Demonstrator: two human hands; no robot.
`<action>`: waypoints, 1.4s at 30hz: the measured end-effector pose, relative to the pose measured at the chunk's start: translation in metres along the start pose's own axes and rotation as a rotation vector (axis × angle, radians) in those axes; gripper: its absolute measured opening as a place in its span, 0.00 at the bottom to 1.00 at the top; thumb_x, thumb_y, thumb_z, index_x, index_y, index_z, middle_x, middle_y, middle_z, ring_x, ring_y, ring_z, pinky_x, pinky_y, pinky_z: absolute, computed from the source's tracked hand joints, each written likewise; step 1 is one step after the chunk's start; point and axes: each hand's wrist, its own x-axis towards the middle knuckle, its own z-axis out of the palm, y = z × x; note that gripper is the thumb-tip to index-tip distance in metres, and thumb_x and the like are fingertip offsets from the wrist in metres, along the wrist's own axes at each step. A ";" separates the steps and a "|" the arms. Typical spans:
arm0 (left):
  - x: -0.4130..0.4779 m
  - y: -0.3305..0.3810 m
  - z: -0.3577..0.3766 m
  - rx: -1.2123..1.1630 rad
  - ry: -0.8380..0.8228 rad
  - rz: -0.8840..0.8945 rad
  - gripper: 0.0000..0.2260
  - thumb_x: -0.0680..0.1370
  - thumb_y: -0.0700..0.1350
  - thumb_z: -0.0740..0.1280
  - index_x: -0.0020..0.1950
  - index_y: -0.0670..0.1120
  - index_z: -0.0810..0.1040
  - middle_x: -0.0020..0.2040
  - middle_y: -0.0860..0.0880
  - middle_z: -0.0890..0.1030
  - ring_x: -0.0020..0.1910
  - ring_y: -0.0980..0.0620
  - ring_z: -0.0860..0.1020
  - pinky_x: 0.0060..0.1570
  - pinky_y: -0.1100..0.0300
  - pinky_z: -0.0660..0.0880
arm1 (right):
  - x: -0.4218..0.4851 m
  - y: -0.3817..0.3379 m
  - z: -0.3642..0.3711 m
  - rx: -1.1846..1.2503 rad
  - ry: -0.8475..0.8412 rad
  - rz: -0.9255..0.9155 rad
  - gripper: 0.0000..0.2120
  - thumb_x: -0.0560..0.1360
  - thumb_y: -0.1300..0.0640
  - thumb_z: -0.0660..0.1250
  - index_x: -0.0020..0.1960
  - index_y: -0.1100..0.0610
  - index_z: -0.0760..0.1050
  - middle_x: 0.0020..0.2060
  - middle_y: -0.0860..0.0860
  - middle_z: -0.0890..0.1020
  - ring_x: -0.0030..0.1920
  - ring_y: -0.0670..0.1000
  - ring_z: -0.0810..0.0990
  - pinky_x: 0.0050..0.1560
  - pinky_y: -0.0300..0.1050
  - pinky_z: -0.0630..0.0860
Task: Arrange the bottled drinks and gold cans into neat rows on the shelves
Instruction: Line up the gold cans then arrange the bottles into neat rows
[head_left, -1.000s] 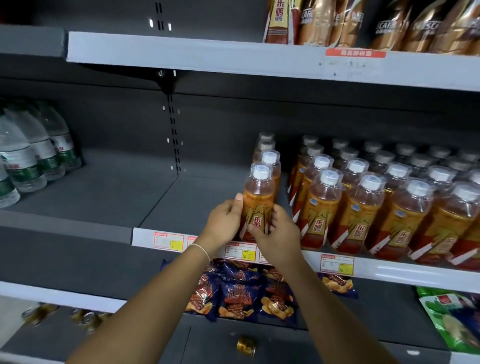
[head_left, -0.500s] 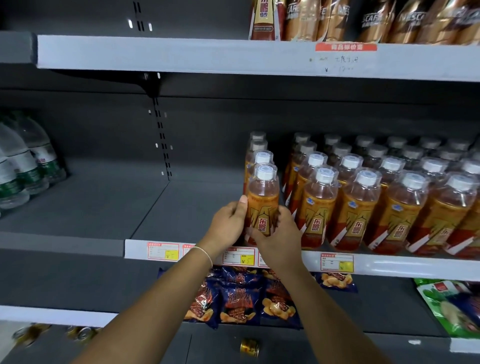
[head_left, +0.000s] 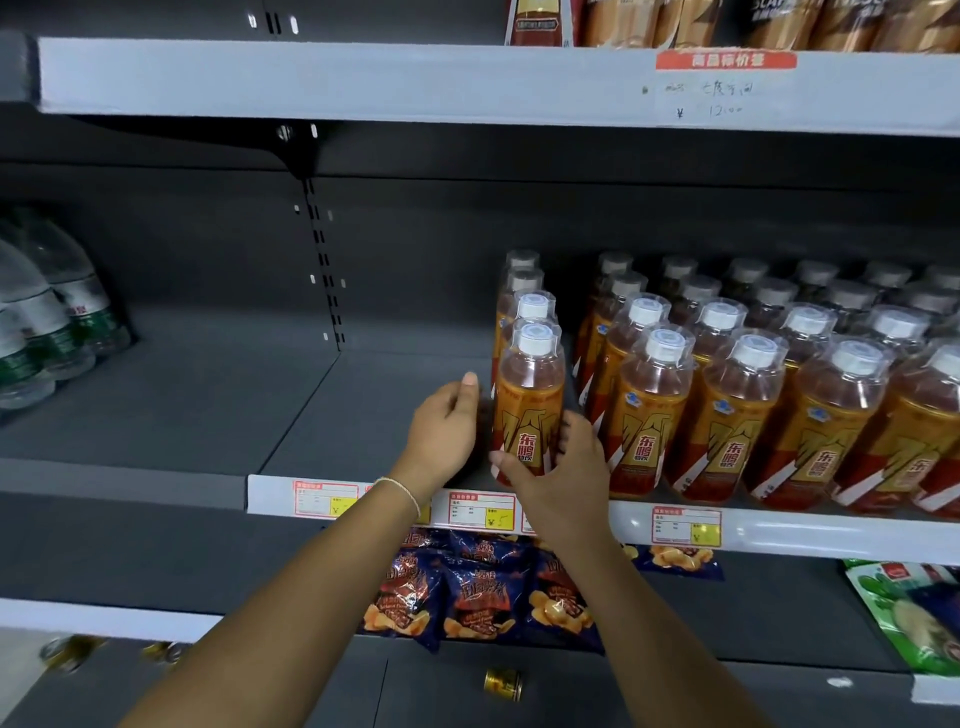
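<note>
Front amber plastic bottle with white cap and orange-gold label (head_left: 529, 405) stands upright at the front edge of the grey metal middle shelf (head_left: 363, 415), heading a single file of like bottles. Right hand (head_left: 558, 480) wraps its lower half, fingers (head_left: 571, 423) curled on the label. Left hand (head_left: 444, 431) just beside the bottle's left, fingers spread, not touching. Packed block of matching bottles (head_left: 753, 395) stands right. One small gold can (head_left: 503, 683) lies on the bottom shelf.
</note>
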 end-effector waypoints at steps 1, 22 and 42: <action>0.008 -0.001 0.002 -0.006 0.019 -0.008 0.20 0.82 0.60 0.54 0.53 0.47 0.79 0.51 0.48 0.82 0.54 0.49 0.79 0.61 0.45 0.74 | 0.000 0.001 0.000 -0.003 -0.002 0.001 0.41 0.64 0.40 0.79 0.70 0.51 0.65 0.63 0.49 0.75 0.61 0.48 0.76 0.59 0.42 0.75; 0.104 -0.002 0.051 -0.720 -0.406 -0.263 0.31 0.81 0.65 0.46 0.51 0.52 0.86 0.57 0.46 0.83 0.55 0.53 0.81 0.58 0.55 0.74 | 0.002 -0.009 -0.005 -0.241 -0.034 -0.015 0.39 0.69 0.35 0.72 0.71 0.57 0.67 0.61 0.53 0.74 0.63 0.53 0.74 0.64 0.51 0.74; 0.104 0.007 0.064 -0.801 -0.478 -0.308 0.31 0.81 0.65 0.45 0.48 0.53 0.87 0.57 0.53 0.76 0.52 0.57 0.82 0.47 0.61 0.79 | -0.006 -0.007 -0.007 -0.307 0.058 -0.028 0.39 0.72 0.37 0.70 0.74 0.58 0.65 0.62 0.54 0.79 0.62 0.54 0.77 0.60 0.45 0.74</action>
